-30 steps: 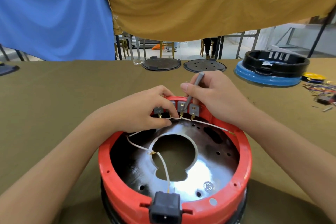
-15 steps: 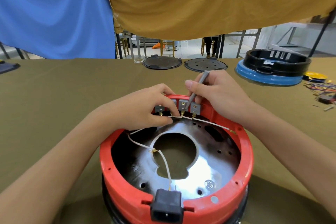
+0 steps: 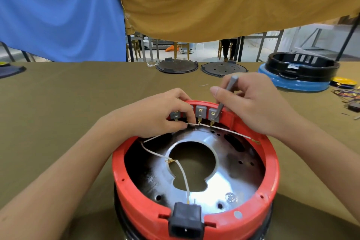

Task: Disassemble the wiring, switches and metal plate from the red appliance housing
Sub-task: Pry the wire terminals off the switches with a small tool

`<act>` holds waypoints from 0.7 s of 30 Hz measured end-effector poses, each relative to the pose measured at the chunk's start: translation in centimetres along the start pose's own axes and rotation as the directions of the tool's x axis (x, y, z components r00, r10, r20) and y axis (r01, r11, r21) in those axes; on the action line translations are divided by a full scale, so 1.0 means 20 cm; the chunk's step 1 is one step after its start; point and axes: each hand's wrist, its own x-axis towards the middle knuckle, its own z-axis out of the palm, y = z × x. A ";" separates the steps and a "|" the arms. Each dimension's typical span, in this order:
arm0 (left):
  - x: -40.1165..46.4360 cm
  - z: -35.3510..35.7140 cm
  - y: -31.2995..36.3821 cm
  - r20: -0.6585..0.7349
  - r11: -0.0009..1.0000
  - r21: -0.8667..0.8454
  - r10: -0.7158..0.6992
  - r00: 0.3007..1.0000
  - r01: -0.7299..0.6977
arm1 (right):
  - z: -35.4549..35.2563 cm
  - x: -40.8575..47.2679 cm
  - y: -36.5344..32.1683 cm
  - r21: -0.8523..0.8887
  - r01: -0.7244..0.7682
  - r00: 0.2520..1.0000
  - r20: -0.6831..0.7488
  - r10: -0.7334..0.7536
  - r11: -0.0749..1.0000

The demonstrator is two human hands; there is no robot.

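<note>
The red appliance housing [image 3: 272, 163] stands upside down on the table in front of me. Inside it lies a shiny metal plate [image 3: 229, 173] with a round hole. Grey switches [image 3: 200, 111] line the far inner wall, joined by white wiring [image 3: 183, 173] that runs down to a black power socket [image 3: 186, 220] at the near rim. My left hand [image 3: 155, 115] pinches the white wire just below the switches. My right hand [image 3: 251, 103] grips a thin grey tool [image 3: 226, 95], whose tip is at the rightmost switch.
Two dark round lids [image 3: 177, 66] lie at the table's far edge. A black ring on a blue base [image 3: 298, 76] stands far right, with loose coloured wires [image 3: 348, 93] beside it. Blue and mustard cloths hang behind. The table wears an olive cloth [image 3: 68, 113].
My right hand has shifted the grey tool's tip rightward, from the middle switches to the rightmost one. My left hand stays on the white wire.
</note>
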 end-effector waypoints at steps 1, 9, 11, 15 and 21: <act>0.00 0.00 0.00 -0.001 1.000 0.008 -0.006 1.000 0.006 | 0.00 0.00 0.00 -0.035 0.013 1.000 0.025 -0.012 0.999; -0.04 -0.05 0.02 -0.009 0.994 0.104 -0.034 0.999 0.034 | 0.00 -0.01 0.00 -0.067 0.085 0.989 0.129 -0.076 0.994; -0.05 -0.05 0.04 -0.016 0.997 0.074 0.003 1.000 -0.002 | 0.00 -0.01 0.01 -0.053 0.090 0.988 0.131 -0.083 0.994; -0.03 -0.01 0.05 0.042 0.994 0.110 0.020 0.999 -0.025 | -0.01 -0.01 0.01 -0.035 0.093 0.988 0.125 -0.088 0.995; -0.03 0.00 0.04 0.089 0.991 0.136 0.007 0.996 -0.019 | 0.00 -0.01 0.00 -0.101 0.109 0.983 0.160 -0.092 0.989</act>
